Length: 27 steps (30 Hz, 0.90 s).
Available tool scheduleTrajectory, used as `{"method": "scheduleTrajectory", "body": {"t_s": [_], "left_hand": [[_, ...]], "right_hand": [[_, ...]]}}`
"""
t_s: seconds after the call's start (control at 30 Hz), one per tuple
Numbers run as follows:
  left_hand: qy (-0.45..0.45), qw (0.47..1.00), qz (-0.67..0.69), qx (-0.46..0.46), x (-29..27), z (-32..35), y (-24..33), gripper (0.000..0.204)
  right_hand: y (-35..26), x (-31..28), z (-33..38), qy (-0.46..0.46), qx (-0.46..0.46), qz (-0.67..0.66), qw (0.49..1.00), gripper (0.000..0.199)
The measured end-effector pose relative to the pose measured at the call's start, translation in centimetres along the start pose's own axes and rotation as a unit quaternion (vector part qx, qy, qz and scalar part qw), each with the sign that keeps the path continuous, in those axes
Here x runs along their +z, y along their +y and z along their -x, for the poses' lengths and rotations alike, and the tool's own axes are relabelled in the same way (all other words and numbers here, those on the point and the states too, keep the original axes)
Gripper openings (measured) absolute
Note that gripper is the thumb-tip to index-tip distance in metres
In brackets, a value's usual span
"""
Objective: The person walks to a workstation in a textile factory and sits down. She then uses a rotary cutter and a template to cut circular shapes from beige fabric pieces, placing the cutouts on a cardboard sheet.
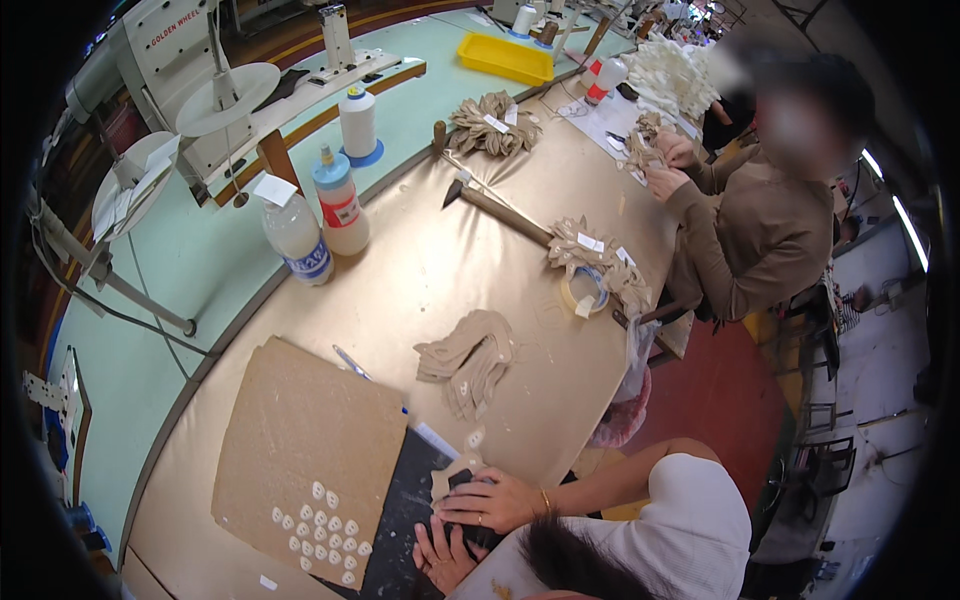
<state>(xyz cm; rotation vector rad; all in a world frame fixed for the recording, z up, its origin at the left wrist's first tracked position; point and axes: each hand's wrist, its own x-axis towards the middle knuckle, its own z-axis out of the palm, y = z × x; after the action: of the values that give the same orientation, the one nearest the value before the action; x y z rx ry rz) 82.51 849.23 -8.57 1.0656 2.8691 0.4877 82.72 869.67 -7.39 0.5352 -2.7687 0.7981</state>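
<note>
My right hand (497,501) lies with its fingers stretched over a tan cut piece (441,484) and a small black patch (460,479) near its fingertips. Just below it, my left hand (444,558) rests with fingers spread on a dark, speckled board (408,505). What lies under the palms is hidden. Beside the dark board is a large brown board (310,430), with several small whitish oval pieces (320,518) laid out near its lower edge. A stack of tan cut pieces (480,350) sits beyond my hands.
A pen (352,362) lies beside the brown board. Two bottles (340,205) and a thread cone (358,122) stand farther off, near a sewing machine (165,65). A tape roll (583,292), hammer (495,212) and tan bundles (497,124) lie beyond. A co-worker (765,235) handles pieces across the table.
</note>
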Motion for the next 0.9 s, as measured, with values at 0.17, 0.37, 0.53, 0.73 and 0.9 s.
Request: {"method": "scheduleTrajectory", "body": {"t_s": [0.17,0.37,0.53,0.73,0.9], "left_hand": [[-0.061,0.941,0.309,-0.119,3.7,3.1,-1.1,0.058],[-0.032,0.995,-0.094,0.028,3.4,1.0,-0.7,0.044],[-0.261,0.962,0.032,-0.071,-2.3,-2.1,0.7,0.051],[0.054,0.996,0.065,0.000,-0.3,-0.3,0.6,0.057],[0.012,0.998,0.059,-0.005,-1.5,-0.8,1.0,0.057]], "right_hand": [[-0.2,1.1,0.5,0.042,0.012,0.070,0.997,0.047],[-0.2,2.2,1.4,0.041,0.046,0.060,0.996,0.046],[-0.3,0.2,0.1,0.014,0.029,-0.008,0.999,0.054],[-0.5,-0.1,0.2,-0.026,0.034,0.015,0.999,0.054],[-0.4,0.4,0.1,0.001,0.025,0.017,1.000,0.053]]}}
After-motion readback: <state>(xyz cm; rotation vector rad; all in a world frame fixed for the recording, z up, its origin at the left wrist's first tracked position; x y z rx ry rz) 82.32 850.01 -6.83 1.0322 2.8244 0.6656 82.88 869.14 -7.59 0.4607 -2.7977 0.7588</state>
